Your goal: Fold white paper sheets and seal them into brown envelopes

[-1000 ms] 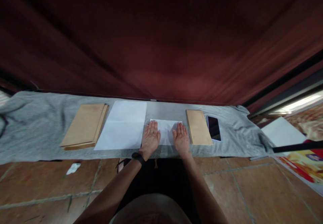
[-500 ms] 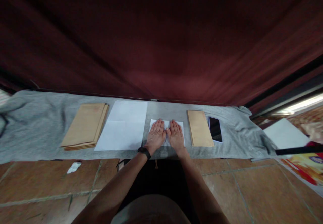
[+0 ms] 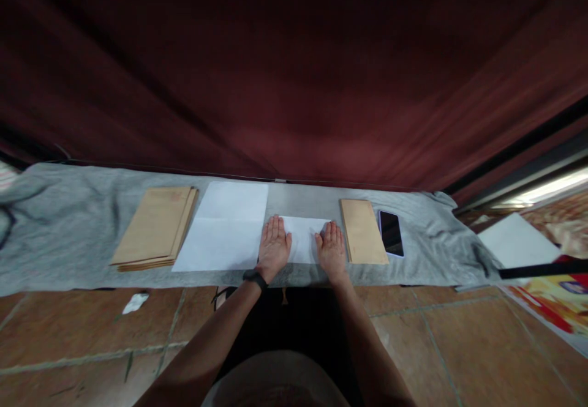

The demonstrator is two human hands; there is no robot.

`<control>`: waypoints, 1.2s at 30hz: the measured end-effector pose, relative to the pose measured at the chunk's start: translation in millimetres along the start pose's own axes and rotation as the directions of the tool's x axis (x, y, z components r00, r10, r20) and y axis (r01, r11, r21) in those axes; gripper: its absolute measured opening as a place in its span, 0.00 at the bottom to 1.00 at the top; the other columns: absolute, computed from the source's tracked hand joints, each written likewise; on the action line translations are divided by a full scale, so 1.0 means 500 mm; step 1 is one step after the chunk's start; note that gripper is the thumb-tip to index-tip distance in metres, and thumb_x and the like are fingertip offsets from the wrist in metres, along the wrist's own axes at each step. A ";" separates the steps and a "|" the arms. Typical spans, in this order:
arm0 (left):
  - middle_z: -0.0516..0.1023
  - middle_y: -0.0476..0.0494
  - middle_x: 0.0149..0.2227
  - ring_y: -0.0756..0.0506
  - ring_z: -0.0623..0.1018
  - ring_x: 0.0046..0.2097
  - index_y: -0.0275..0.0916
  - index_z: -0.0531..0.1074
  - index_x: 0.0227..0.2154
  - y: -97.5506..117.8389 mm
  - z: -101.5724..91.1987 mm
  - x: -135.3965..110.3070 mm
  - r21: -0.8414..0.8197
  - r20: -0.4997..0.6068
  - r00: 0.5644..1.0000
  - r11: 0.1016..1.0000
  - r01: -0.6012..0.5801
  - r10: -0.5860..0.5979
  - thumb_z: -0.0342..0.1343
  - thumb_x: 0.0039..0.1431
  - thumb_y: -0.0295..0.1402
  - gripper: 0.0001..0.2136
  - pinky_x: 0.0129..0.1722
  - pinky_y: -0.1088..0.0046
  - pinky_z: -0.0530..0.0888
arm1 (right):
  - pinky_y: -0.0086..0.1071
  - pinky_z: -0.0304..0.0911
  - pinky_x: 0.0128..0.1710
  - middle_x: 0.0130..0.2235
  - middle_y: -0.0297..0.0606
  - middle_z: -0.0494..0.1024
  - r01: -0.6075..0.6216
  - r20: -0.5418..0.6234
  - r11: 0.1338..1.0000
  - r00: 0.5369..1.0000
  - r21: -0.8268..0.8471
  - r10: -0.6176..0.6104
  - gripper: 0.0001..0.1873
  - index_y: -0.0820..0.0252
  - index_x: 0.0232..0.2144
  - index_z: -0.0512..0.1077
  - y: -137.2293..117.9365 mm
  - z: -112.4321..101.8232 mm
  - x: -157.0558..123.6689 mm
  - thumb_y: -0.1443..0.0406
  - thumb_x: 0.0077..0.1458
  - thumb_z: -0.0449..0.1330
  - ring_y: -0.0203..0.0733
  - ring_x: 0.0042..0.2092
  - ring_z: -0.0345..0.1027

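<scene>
A small white sheet of paper (image 3: 304, 240), apparently folded, lies flat on the grey cloth in front of me. My left hand (image 3: 274, 248) rests palm down over its left end, fingers stretched out, with a black band on the wrist. Over the right end lies my right hand (image 3: 331, 249), flat as well, thumb pointing inward. Both hands cover the paper's ends, so its side edges are partly hidden. Just left of my left hand are larger white sheets (image 3: 225, 229) with a crease across them. A brown envelope (image 3: 365, 232) sits right of my right hand.
Several brown envelopes (image 3: 154, 223) are stacked at the left on the grey cloth (image 3: 73, 229). A phone (image 3: 391, 234) lies beyond the single envelope. A dark red curtain (image 3: 294, 89) hangs behind the narrow surface. White scrap (image 3: 135, 302) lies on the tiled floor.
My hands have slid apart across the small paper, the left one leftward and the right one rightward, from its middle out to its ends. The envelopes, larger sheets and phone have stayed put.
</scene>
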State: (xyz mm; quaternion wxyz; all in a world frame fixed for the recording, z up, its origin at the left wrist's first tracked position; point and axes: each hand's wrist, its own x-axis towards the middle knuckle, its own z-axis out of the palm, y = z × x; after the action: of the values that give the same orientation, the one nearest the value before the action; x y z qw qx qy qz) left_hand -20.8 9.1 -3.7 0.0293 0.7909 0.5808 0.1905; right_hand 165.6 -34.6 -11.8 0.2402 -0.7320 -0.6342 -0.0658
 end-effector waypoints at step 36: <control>0.54 0.33 0.70 0.38 0.52 0.71 0.31 0.49 0.69 0.065 -0.077 -0.192 0.028 0.051 0.968 0.969 -0.247 0.245 0.42 0.70 0.40 0.30 0.69 0.53 0.57 | 0.50 0.51 0.67 0.69 0.52 0.56 0.154 0.115 0.988 0.981 0.004 -0.153 0.31 0.68 0.69 0.51 -0.021 -0.093 -0.177 0.57 0.71 0.44 0.52 0.70 0.48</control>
State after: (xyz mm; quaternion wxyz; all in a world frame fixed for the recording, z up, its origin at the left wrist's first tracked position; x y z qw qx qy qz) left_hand -28.5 -97.5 15.0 0.0057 0.8615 0.4806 0.1640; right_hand 148.8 -133.4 -4.0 0.1956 -0.6842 -0.7013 -0.0434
